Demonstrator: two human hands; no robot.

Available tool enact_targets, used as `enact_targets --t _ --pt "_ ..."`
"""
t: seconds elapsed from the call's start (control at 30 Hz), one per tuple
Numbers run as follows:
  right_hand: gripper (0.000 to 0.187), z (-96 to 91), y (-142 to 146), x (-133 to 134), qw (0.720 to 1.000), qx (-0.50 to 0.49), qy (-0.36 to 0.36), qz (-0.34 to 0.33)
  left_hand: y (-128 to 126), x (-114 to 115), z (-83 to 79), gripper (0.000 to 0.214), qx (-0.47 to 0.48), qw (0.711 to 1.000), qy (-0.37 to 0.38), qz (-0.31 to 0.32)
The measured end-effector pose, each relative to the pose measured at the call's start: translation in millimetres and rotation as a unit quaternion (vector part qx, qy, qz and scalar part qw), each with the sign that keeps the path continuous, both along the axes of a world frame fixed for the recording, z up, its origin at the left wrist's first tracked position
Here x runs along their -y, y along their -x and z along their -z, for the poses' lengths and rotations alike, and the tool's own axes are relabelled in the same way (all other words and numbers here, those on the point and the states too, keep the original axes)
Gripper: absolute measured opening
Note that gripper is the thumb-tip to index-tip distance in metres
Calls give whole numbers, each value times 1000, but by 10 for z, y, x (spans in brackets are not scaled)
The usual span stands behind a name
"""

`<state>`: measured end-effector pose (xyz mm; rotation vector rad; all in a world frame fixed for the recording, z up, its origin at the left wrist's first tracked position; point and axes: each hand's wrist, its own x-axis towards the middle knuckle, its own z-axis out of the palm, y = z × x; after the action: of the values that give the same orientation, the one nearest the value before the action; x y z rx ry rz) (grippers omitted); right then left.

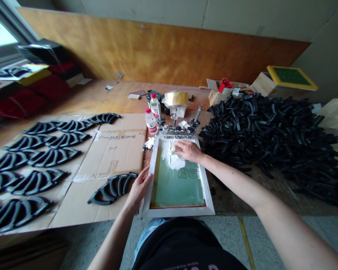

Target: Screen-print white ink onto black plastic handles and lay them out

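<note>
A screen-printing frame (pixel 206 195) with a green mesh lies in front of me, clamped at its far end. White ink (pixel 170 160) is smeared on the far part of the mesh. My right hand (pixel 187 150) rests closed over a pale tool or rag in that ink; I cannot make out which. My left hand (pixel 138 188) grips the frame's left edge. Just left of it lies a fan of black curved plastic parts (pixel 112 188) on cardboard (pixel 112 153).
Rows of black curved parts (pixel 30 161) are spread on the cardboard at left. A large heap of black parts (pixel 273 138) fills the right. Two small bottles (pixel 152 116), a tape roll (pixel 176 98) and boxes stand behind the frame. A second yellow-framed screen (pixel 291 77) lies far right.
</note>
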<state>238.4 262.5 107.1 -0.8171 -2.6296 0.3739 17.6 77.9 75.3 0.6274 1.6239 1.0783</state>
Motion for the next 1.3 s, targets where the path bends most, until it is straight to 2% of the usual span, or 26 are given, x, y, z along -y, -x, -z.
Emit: enact_targets --t 0.07,0.13,0.27,0.33,0.4,0.43,0.5,0.53,0.6,0.67,0.7,0.77,0.83,0.9,0.97,1.0,1.07,1.13,1.2,1.3 --pt "53 -134 106 -264 997 4 10 75 36 -8 -174 73 11 1000 -14 -3" --pt "62 -265 103 -510 991 17 8 134 74 -42 -382 66 10 999 -39 -6" --pt "50 -416 -312 -815 964 -40 -12 261 100 -255 -756 60 22 995 -96 -17" --pt "39 -361 -589 -830 939 -77 5 334 70 -435 -904 56 45 981 -184 -41" --pt "31 -191 -776 -728 922 -85 42 375 23 -625 -1028 52 79 963 -253 -49" --pt "28 -70 -816 -634 922 -77 66 375 -4 -708 -1071 52 96 958 -265 -48" --pt "24 200 -793 -394 939 -49 114 319 -63 -811 -1082 53 117 956 -261 -72" --pt "25 329 -743 -264 953 -34 135 268 -99 -822 -1038 53 118 955 -255 -99" --pt "30 521 -612 -25 975 -7 147 168 -197 -754 -850 52 116 959 -222 -136" --pt "26 591 -481 174 985 10 120 121 -342 -585 -578 53 144 978 -124 -87" --pt "20 580 -419 268 988 11 98 122 -430 -479 -438 54 168 983 -61 -42" --pt "10 494 -289 479 990 0 51 131 -613 -268 -203 57 218 975 39 25" --pt "10 388 -146 734 996 -8 10 83 -750 -98 -56 57 254 965 66 18" --pt "17 328 -37 976 1000 -4 -11 -14 -760 26 27 51 257 964 60 -23" --pt "22 347 -68 1102 997 8 3 -71 -581 150 106 45 225 971 50 -59" --pt "23 385 -164 1098 998 18 16 -54 -415 231 163 42 198 975 52 -86" --pt "22 497 -515 959 996 59 40 61 34 457 329 36 132 974 70 -169" --pt "24 622 -1000 713 969 132 52 204 552 756 552 32 55 954 102 -277" --pt "31 727 -1467 477 941 222 68 247 1015 1059 784 27 -31 932 150 -330" --pt "32 822 -1878 288 924 302 84 219 1457 1321 1023 27 -146 920 233 -278"
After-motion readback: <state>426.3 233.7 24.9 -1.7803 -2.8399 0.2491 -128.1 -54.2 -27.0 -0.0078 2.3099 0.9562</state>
